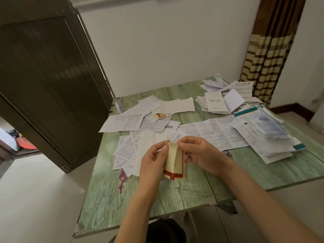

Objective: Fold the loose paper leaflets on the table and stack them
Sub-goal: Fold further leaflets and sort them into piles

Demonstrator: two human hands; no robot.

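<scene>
Above the bench (108, 190), the left hand (152, 165) and right hand (201, 155) are pinching one half-folded leaflet (175, 162); many loose sheets (122, 122) are lying unfolded, some piled (216, 102).

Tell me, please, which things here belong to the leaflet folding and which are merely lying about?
Job: red-bordered leaflet, held in left hand and right hand; loose leaflets; long unfolded sheet; stacked pile; table.
Lying about: dark door; striped curtain; red item on floor.
</scene>
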